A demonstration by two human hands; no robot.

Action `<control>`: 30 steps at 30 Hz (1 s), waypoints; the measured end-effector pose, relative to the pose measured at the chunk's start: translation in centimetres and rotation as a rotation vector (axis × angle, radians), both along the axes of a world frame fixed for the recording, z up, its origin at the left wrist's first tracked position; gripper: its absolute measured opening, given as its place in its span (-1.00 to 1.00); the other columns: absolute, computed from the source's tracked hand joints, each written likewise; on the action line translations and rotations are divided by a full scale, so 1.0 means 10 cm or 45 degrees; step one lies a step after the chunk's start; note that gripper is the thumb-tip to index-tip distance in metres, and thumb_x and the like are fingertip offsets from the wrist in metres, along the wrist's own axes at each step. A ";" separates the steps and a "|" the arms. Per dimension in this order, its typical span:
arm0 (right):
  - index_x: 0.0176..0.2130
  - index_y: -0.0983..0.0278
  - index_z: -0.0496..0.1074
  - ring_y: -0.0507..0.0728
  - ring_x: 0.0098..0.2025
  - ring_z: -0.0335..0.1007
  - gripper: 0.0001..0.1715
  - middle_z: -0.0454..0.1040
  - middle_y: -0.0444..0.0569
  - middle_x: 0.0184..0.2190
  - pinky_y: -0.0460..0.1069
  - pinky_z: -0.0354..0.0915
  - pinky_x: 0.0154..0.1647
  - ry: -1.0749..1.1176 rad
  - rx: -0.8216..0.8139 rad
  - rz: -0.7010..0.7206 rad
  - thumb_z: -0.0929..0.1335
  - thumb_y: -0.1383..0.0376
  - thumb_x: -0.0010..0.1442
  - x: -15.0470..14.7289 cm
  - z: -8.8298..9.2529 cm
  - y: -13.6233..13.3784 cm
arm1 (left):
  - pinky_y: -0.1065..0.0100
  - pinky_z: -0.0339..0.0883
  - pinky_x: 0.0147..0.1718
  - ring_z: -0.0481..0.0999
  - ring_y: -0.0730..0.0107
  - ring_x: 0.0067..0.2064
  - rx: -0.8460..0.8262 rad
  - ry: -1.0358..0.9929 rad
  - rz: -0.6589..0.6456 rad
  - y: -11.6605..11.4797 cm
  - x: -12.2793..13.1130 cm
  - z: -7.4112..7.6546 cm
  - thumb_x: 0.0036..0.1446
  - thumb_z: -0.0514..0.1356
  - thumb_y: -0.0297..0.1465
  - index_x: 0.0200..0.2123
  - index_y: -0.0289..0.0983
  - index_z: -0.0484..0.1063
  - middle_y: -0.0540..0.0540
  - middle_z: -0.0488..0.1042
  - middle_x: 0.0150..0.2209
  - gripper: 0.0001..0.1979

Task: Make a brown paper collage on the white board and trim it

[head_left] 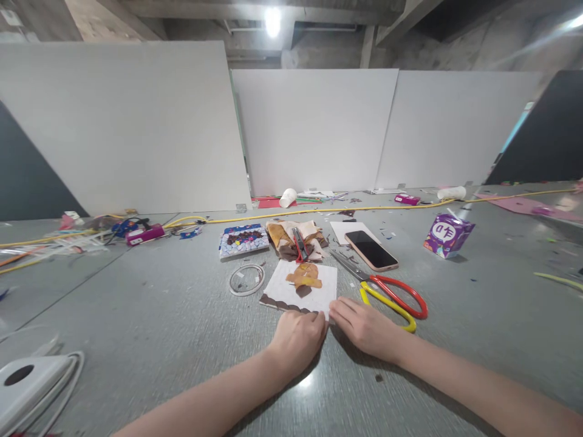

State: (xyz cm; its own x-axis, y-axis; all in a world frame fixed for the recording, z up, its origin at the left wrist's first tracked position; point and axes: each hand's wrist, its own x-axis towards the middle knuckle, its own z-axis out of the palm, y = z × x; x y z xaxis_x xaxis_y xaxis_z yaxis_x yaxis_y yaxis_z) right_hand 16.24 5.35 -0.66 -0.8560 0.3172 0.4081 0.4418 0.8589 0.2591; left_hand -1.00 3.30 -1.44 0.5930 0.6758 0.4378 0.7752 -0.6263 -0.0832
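Note:
A white square card (279,282) lies on the grey table, with orange-brown cut pieces (304,274) on its middle and a wavy dark brown strip along its near edge. My left hand (300,337) is closed at the card's near right corner, fingers curled over the strip's end. My right hand (362,325) meets it there, its fingertips pinched together at the same corner; any small piece between them is hidden. Beside my right hand lie large scissors (364,280) with one red and one yellow handle. A red utility knife (299,244) rests on crumpled brown and cream material (283,240) behind the card.
A roll of clear tape or ring (246,280) and a pebble-patterned panel (245,241) lie left. A phone (371,250) partly covers a white sheet (348,232). Farther right stands a purple drink carton (449,235). A yellow cable (255,215) crosses behind; a white device (39,385) sits near left.

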 end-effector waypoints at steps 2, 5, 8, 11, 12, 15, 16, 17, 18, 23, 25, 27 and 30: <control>-0.37 0.42 0.33 0.15 -0.38 0.24 -0.58 0.32 0.10 -0.45 0.02 0.25 -0.42 0.012 -0.037 -0.016 -0.01 0.51 0.20 0.00 -0.01 0.01 | 0.41 0.14 -0.68 0.42 0.33 -0.64 0.007 -0.008 -0.002 0.00 0.00 0.00 0.12 -0.01 -0.52 -0.56 -0.30 0.31 -0.05 0.42 -0.64 -0.77; -0.37 0.39 0.31 0.13 -0.38 0.24 -0.60 0.32 0.09 -0.44 0.00 0.26 -0.41 0.057 -0.152 -0.063 0.00 0.49 0.22 -0.01 -0.02 0.02 | 0.42 0.13 -0.68 0.41 0.35 -0.65 0.021 -0.017 -0.005 0.00 0.01 -0.01 0.12 -0.01 -0.52 -0.56 -0.30 0.30 -0.04 0.41 -0.65 -0.76; -0.37 0.38 0.29 0.10 -0.37 0.24 -0.61 0.31 0.07 -0.41 -0.01 0.28 -0.38 0.132 -0.292 -0.102 -0.01 0.47 0.23 -0.01 -0.03 0.04 | 0.42 0.12 -0.69 0.40 0.35 -0.66 0.037 -0.024 -0.004 0.01 0.00 -0.03 0.12 -0.01 -0.51 -0.56 -0.31 0.31 -0.04 0.41 -0.66 -0.77; -0.39 0.35 0.27 0.07 -0.37 0.25 -0.65 0.31 0.04 -0.39 -0.03 0.28 -0.35 0.242 -0.445 -0.130 0.02 0.44 0.25 0.00 -0.04 0.06 | 0.42 0.11 -0.69 0.40 0.34 -0.67 0.053 -0.033 0.002 0.01 0.00 -0.04 0.12 -0.01 -0.50 -0.56 -0.31 0.32 -0.04 0.41 -0.67 -0.76; -0.39 0.34 0.27 0.07 -0.37 0.25 -0.67 0.30 0.03 -0.39 -0.03 0.28 -0.35 0.292 -0.501 -0.134 0.04 0.43 0.25 0.01 -0.04 0.06 | 0.42 0.11 -0.69 0.40 0.34 -0.67 0.058 -0.037 0.005 0.01 0.00 -0.04 0.12 -0.01 -0.49 -0.56 -0.31 0.33 -0.04 0.41 -0.67 -0.76; -0.37 0.32 0.27 0.05 -0.36 0.26 -0.75 0.31 0.00 -0.38 -0.05 0.28 -0.33 0.381 -0.658 -0.092 0.09 0.39 0.24 0.02 0.00 0.05 | 0.42 0.10 -0.69 0.40 0.35 -0.67 0.066 -0.049 0.004 0.01 0.00 -0.03 0.13 -0.03 -0.49 -0.57 -0.31 0.32 -0.04 0.41 -0.67 -0.74; -0.36 0.31 0.27 0.05 -0.36 0.26 -0.77 0.31 -0.01 -0.38 -0.05 0.27 -0.32 0.388 -0.692 -0.070 0.11 0.39 0.23 0.03 0.01 0.04 | 0.42 0.10 -0.68 0.39 0.35 -0.67 0.067 -0.054 0.002 0.01 0.00 -0.02 0.14 -0.03 -0.49 -0.57 -0.30 0.32 -0.04 0.40 -0.67 -0.73; -0.35 0.30 0.27 0.05 -0.35 0.26 -0.79 0.32 -0.01 -0.37 -0.05 0.27 -0.32 0.390 -0.715 -0.052 0.12 0.39 0.22 0.03 0.02 0.03 | 0.42 0.10 -0.68 0.39 0.36 -0.67 0.070 -0.060 0.000 0.01 0.00 -0.02 0.14 -0.04 -0.48 -0.58 -0.30 0.31 -0.04 0.40 -0.67 -0.72; -0.35 0.30 0.27 0.05 -0.35 0.26 -0.79 0.32 -0.01 -0.37 -0.05 0.27 -0.32 0.394 -0.727 -0.047 0.12 0.40 0.22 0.03 0.03 0.02 | 0.42 0.10 -0.68 0.38 0.37 -0.68 0.073 -0.066 -0.004 0.01 0.00 -0.02 0.14 -0.05 -0.48 -0.58 -0.30 0.31 -0.04 0.39 -0.68 -0.71; -0.37 0.29 0.25 0.06 -0.34 0.24 -0.80 0.30 -0.01 -0.37 -0.02 0.27 -0.31 0.431 -0.730 -0.103 0.11 0.41 0.21 0.04 0.01 0.03 | 0.43 0.09 -0.67 0.36 0.40 -0.68 0.073 -0.075 0.002 0.01 0.00 -0.04 0.13 -0.03 -0.48 -0.57 -0.30 0.32 -0.02 0.39 -0.67 -0.73; -0.37 0.29 0.23 0.06 -0.34 0.23 -0.81 0.29 -0.01 -0.37 -0.01 0.27 -0.30 0.453 -0.714 -0.147 0.11 0.42 0.21 0.03 0.00 0.03 | 0.43 0.10 -0.66 0.36 0.41 -0.67 0.048 -0.060 0.018 0.01 0.00 -0.02 0.12 -0.01 -0.47 -0.57 -0.30 0.33 -0.01 0.39 -0.66 -0.75; -0.37 0.29 0.22 0.07 -0.34 0.22 -0.81 0.28 -0.01 -0.37 -0.01 0.27 -0.29 0.476 -0.693 -0.186 0.11 0.43 0.21 0.02 0.01 0.03 | 0.43 0.14 -0.63 0.35 0.42 -0.65 -0.002 -0.045 0.048 0.00 0.00 0.01 0.11 0.01 -0.46 -0.57 -0.29 0.33 -0.01 0.38 -0.64 -0.77; -0.37 0.30 0.21 0.08 -0.33 0.22 -0.82 0.27 -0.01 -0.37 0.00 0.27 -0.28 0.473 -0.681 -0.179 0.11 0.44 0.20 0.02 0.03 0.02 | 0.42 0.21 -0.57 0.37 0.41 -0.57 -0.066 -0.066 0.078 -0.01 0.01 0.08 0.10 0.03 -0.44 -0.46 -0.29 0.36 -0.02 0.37 -0.55 -0.84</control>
State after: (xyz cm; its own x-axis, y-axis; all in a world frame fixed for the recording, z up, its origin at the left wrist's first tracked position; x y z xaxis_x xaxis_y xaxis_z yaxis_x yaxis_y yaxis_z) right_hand 16.40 5.56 -0.37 -0.6245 0.6563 0.4233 0.5367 0.7544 -0.3780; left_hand -0.95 3.16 -0.62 0.5274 0.7325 0.4304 0.8146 -0.5800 -0.0111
